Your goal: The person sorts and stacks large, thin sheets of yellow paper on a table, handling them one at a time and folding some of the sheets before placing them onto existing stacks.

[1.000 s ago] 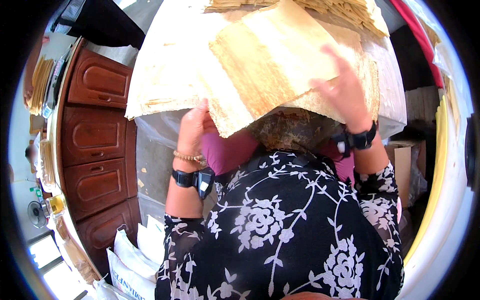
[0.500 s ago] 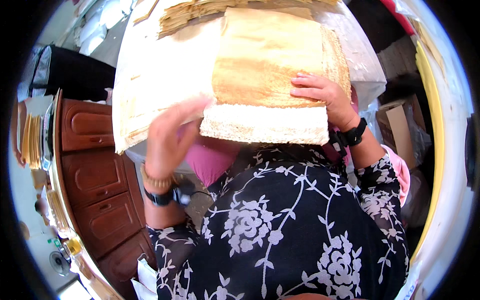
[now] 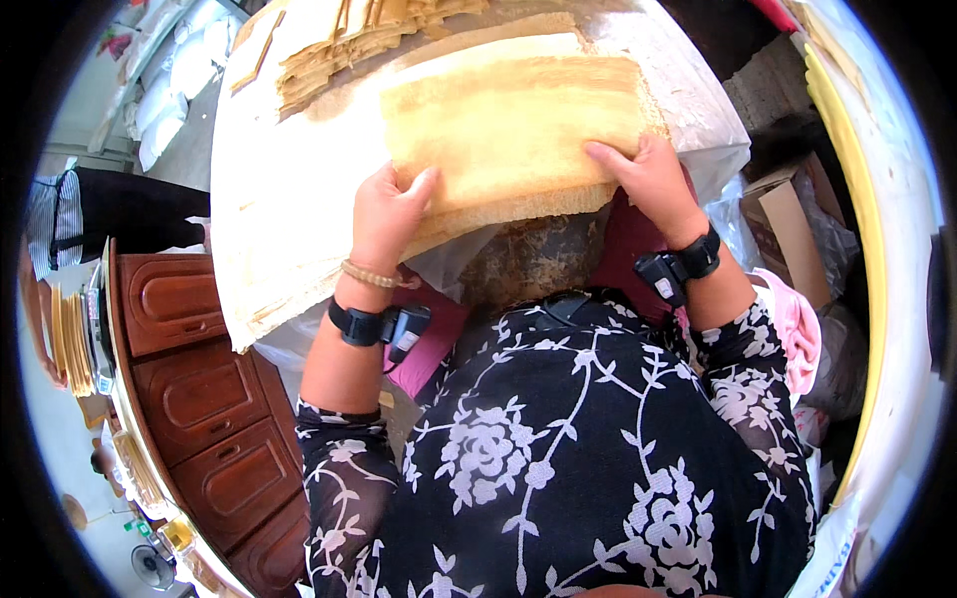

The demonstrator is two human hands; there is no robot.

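A thin yellow-tan sheet (image 3: 508,125) with rough edges lies in front of me over the near edge of the white-covered table (image 3: 289,179). My left hand (image 3: 392,211) grips its near left corner, thumb on top and fingers out of sight underneath. At the near right corner my right hand (image 3: 653,184) holds it the same way, its thumb pointing inward. More layers of like material show along the near edge below the sheet; how many I cannot tell. Bright light washes out the pale pile left of the sheet.
Stacked tan pieces (image 3: 329,50) lie at the table's far side. Brown wooden cabinets (image 3: 209,399) stand at the left, and a person in dark trousers (image 3: 130,214) is beyond them. A cardboard box (image 3: 793,239) sits on the right, near a yellow edge (image 3: 847,199).
My left hand has come to the sheet's near left corner, and my right hand has gone from lying flat to gripping. The white rough strip at the near edge no longer shows.
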